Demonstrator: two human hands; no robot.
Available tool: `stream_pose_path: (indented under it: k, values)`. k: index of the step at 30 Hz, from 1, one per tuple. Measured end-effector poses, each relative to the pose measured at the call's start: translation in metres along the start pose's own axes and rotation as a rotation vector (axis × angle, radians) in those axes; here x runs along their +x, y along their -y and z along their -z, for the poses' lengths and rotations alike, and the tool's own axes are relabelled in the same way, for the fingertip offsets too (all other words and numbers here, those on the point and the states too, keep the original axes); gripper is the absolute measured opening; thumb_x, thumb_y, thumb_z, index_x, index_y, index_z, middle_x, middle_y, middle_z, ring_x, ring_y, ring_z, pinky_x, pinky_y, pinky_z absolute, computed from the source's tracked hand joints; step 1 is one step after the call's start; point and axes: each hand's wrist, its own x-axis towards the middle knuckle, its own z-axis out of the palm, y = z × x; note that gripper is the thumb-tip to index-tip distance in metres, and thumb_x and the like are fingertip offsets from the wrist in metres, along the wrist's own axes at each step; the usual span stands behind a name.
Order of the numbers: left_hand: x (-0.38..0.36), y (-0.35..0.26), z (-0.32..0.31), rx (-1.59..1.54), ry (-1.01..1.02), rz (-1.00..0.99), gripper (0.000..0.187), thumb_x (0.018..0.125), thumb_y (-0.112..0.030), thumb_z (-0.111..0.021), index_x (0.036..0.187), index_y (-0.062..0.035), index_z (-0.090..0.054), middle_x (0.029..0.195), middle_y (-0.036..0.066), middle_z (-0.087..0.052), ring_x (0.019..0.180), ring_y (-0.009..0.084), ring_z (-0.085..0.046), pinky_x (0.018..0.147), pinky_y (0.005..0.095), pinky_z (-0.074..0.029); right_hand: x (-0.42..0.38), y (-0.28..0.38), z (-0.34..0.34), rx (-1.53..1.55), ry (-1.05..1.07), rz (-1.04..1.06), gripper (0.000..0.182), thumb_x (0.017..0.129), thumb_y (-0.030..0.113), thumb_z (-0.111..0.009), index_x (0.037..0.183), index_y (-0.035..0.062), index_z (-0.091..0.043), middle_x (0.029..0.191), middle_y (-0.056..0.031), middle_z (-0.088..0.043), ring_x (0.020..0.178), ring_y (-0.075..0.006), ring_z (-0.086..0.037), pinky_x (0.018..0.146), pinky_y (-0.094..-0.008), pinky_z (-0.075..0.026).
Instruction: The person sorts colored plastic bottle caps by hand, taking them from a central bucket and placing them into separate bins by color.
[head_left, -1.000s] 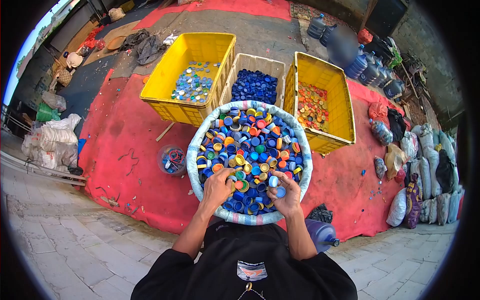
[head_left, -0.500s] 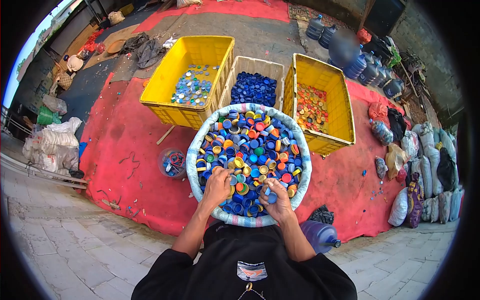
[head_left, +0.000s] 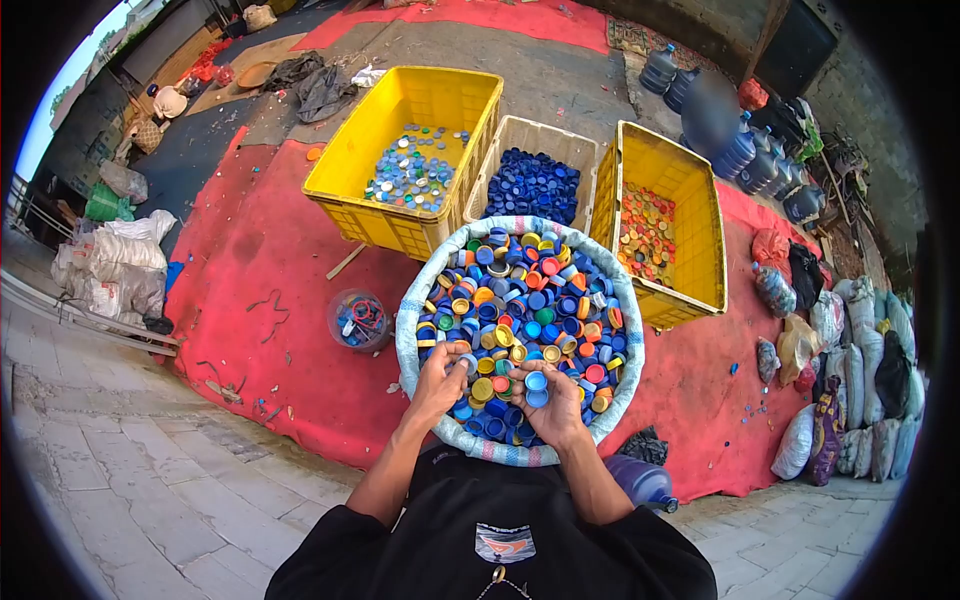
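A round tub point(head_left: 409, 335) with a pale blue wrapped rim stands in front of me, heaped with bottle caps point(head_left: 545, 300) in blue, yellow, orange and green. Over the near left part of the heap, my left hand point(head_left: 434, 390) pinches a greyish bottle cap point(head_left: 468, 363) between thumb and fingers. My right hand point(head_left: 563, 414), palm turned up at the near right part, has its fingers curled around light blue bottle caps point(head_left: 537, 390). Two of these show, one above the other; the fingers may hide more.
Beyond the tub stand a yellow crate point(head_left: 375, 225) with pale caps, a whitish crate point(head_left: 588, 160) with dark blue caps, and another yellow crate point(head_left: 675, 308) with orange and red caps. A small clear bucket point(head_left: 360, 322) sits left; a large water bottle point(head_left: 642, 482) lies near right.
My right hand has turned palm up, bringing the light blue caps into fuller view. My left hand now shows a greyish cap at its fingertips. The whole view has shifted slightly.
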Motion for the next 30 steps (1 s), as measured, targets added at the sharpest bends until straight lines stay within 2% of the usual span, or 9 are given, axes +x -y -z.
stream_pose_path:
  k: [6,10,17,19,20,21,24,27,30]
  values:
    - [0.009,-0.006,0.029,-0.67,0.065,0.189,0.021,0.094,-0.013,-0.053,0.112,-0.0036,-0.058,0.093,0.006,-0.063,0.075,0.0111,-0.06,0.064,0.0301,-0.051,0.018,-0.01,-0.025,0.048,0.051,-0.041,0.046,0.084,0.025,-0.058,0.121,0.0003,-0.049,0.129,-0.0232,-0.054,0.112,-0.0316,-0.058,0.092,-0.0389,-0.049]
    - [0.026,-0.017,0.048,-0.935,0.05,0.208,0.024,0.092,-0.008,-0.052,0.113,0.0005,-0.056,0.106,0.013,-0.063,0.092,0.0224,-0.063,0.079,0.0361,-0.054,0.036,-0.016,-0.05,0.148,0.036,-0.05,0.056,0.08,0.019,-0.055,0.129,-0.0059,-0.042,0.14,-0.0267,-0.043,0.128,-0.0378,-0.046,0.109,-0.0451,-0.037]
    - [0.135,-0.092,0.085,-1.21,0.078,0.169,0.031,0.091,-0.016,-0.055,0.112,0.0059,-0.05,0.096,0.014,-0.057,0.092,0.0265,-0.059,0.089,0.0395,-0.051,0.143,0.006,-0.143,0.069,-0.015,0.027,0.041,0.083,0.018,-0.051,0.115,-0.0067,-0.047,0.12,-0.0234,-0.054,0.117,-0.0368,-0.053,0.105,-0.0464,-0.039]
    - [0.179,-0.138,0.098,-1.234,0.168,-0.017,0.062,0.093,-0.04,-0.055,0.125,0.0094,-0.038,0.122,0.023,-0.047,0.116,0.0327,-0.045,0.107,0.0449,-0.036,0.217,0.027,-0.161,-0.022,0.292,0.167,0.036,0.082,0.02,-0.053,0.103,-0.0087,-0.049,0.115,-0.0208,-0.057,0.113,-0.0348,-0.054,0.104,-0.0434,-0.039]
    - [0.186,-0.161,0.101,-1.228,0.128,-0.095,0.083,0.09,-0.051,-0.057,0.138,0.0094,-0.027,0.136,0.028,-0.037,0.131,0.0364,-0.034,0.114,0.0466,-0.026,0.223,0.037,-0.191,-0.08,0.241,0.25,0.037,0.081,0.021,-0.053,0.103,-0.0094,-0.047,0.124,-0.0242,-0.051,0.123,-0.0359,-0.047,0.107,-0.0433,-0.035]
    - [0.183,-0.172,0.104,-1.252,0.054,-0.079,0.088,0.089,-0.054,-0.057,0.141,0.0086,-0.023,0.14,0.029,-0.033,0.134,0.0373,-0.029,0.114,0.0469,-0.023,0.233,0.047,-0.2,-0.011,0.155,0.194,0.056,0.081,0.019,-0.053,0.118,-0.0188,-0.037,0.14,-0.0298,-0.035,0.135,-0.0383,-0.034,0.111,-0.0457,-0.029]
    - [0.176,-0.175,0.112,-1.181,-0.062,-0.162,0.102,0.088,-0.062,-0.053,0.15,0.0049,-0.007,0.153,0.032,-0.009,0.146,0.04,-0.004,0.118,0.0496,-0.01,0.216,0.052,-0.195,-0.129,0.128,0.385,0.08,0.079,0.012,-0.054,0.142,-0.0147,-0.011,0.15,-0.0329,-0.015,0.141,-0.0406,-0.022,0.115,-0.0483,-0.025]
    - [0.159,-0.118,0.124,-1.062,0.027,-0.119,0.087,0.09,-0.064,-0.048,0.142,0.0042,-0.033,0.146,0.028,-0.032,0.139,0.0371,-0.026,0.115,0.0487,-0.023,0.171,0.038,-0.162,-0.241,-0.082,0.508,0.086,0.079,0.005,-0.053,0.148,-0.0058,-0.005,0.151,-0.0323,-0.015,0.138,-0.0414,-0.03,0.113,-0.0485,-0.03]
    - [0.139,-0.062,0.124,-1.069,0.063,-0.08,0.057,0.096,-0.056,-0.043,0.1,-0.0025,-0.063,0.111,0.012,-0.062,0.101,0.0247,-0.057,0.091,0.0406,-0.046,0.131,0.035,-0.115,-0.389,-0.077,0.477,0.081,0.078,0.001,-0.052,0.149,-0.0019,-0.011,0.149,-0.0307,-0.021,0.131,-0.0402,-0.041,0.108,-0.0466,-0.039]
